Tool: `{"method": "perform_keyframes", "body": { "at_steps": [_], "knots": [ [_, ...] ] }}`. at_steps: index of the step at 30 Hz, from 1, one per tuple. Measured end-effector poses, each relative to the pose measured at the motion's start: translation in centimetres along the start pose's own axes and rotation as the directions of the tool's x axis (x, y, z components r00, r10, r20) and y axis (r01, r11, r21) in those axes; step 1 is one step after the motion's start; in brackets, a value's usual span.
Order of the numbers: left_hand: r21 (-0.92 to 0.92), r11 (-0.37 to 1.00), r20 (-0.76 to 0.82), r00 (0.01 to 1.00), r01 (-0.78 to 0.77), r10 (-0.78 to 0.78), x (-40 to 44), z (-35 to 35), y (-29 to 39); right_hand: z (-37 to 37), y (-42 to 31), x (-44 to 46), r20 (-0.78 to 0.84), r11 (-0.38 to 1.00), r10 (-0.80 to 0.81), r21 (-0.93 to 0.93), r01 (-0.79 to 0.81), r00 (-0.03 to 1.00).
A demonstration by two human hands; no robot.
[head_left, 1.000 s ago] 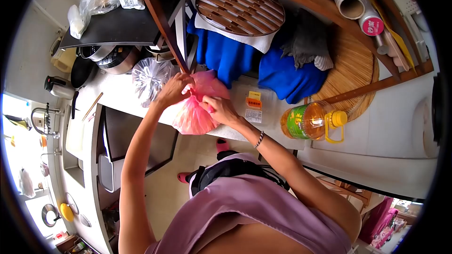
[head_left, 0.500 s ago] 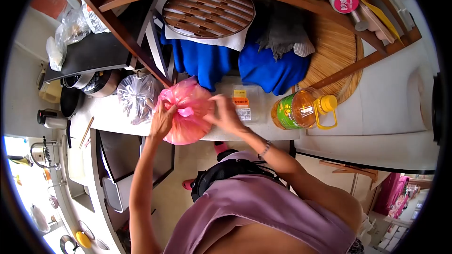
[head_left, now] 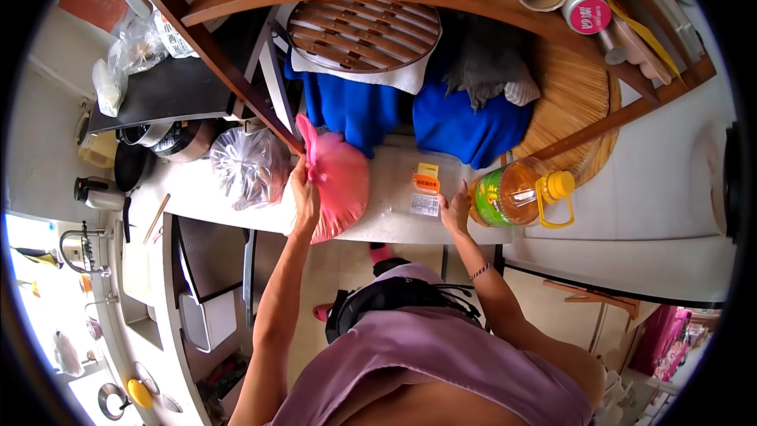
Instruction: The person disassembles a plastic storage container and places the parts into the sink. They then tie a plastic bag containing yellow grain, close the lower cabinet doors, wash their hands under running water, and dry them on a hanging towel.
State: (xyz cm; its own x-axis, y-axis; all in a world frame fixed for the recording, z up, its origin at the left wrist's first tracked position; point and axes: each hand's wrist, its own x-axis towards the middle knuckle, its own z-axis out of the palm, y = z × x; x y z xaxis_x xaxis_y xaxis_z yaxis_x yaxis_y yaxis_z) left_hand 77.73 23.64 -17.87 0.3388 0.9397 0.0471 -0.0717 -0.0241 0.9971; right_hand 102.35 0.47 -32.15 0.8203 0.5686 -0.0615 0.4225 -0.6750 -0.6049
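Hands apart: gripping the pink bag (head_left: 345, 181) at frame centre-left with left hand (head_left: 304, 196); at clear box (head_left: 396, 170) with right hand (head_left: 455, 211), grip unclear, just left of oil bottle (head_left: 516, 193), long axis sideways.

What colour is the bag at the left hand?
The bag is pink, seen in the head view.

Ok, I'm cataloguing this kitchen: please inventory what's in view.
Pink bag: 1, pink, near centre
Clear bag: 1, clear, left of pink bag
Container: 1, clear, right of pink bag
Bottle: 1, amber, right of container
Cloth: count unclear, blue, behind container
Slatted rack: 1, brown, above blue cloth
Mat: 1, tan, behind bottle
Jug: 1, silver-black, far left
Top: 1, purple, bottom centre
Left hand: 1, at pink bag
Right hand: 1, near container and bottle
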Motion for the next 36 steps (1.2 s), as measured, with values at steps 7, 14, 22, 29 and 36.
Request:
{"method": "perform_keyframes", "body": {
  "at_steps": [7, 14, 22, 29, 36],
  "knots": [
    [-0.009, 0.997, -0.064, 0.995, -0.075, 0.074, -0.7, 1.3, 0.7, -2.8, -4.8, -3.1, -0.132, 0.96, -0.278, -0.086, 0.268, 0.952],
    [-0.059, 0.998, 0.028, 0.999, 0.024, -0.022, -1.6, -0.5, 2.1, -4.2, -13.0, -3.6, 0.025, 0.83, -0.547, 0.148, 0.538, 0.837],
    [0.296, 0.951, 0.06, 0.995, -0.095, 0.08, -3.1, -3.6, -1.1, -3.2, -24.6, 0.2, 0.242, 0.476, -0.879, 0.479, 0.737, 0.411],
    [0.626, 0.757, 0.106, 0.983, -0.184, 0.151, -4.9, -4.9, 3.6, -0.4, -28.5, 1.4, 0.392, 0.424, -0.891, 0.536, 0.73, 0.23],
    [0.795, 0.592, 0.018, 0.982, -0.129, 0.189, -7.9, -7.0, 2.9, 1.0, -30.2, 1.9, 0.517, 0.211, -0.856, 0.355, 0.911, -0.003]
  ]
}}
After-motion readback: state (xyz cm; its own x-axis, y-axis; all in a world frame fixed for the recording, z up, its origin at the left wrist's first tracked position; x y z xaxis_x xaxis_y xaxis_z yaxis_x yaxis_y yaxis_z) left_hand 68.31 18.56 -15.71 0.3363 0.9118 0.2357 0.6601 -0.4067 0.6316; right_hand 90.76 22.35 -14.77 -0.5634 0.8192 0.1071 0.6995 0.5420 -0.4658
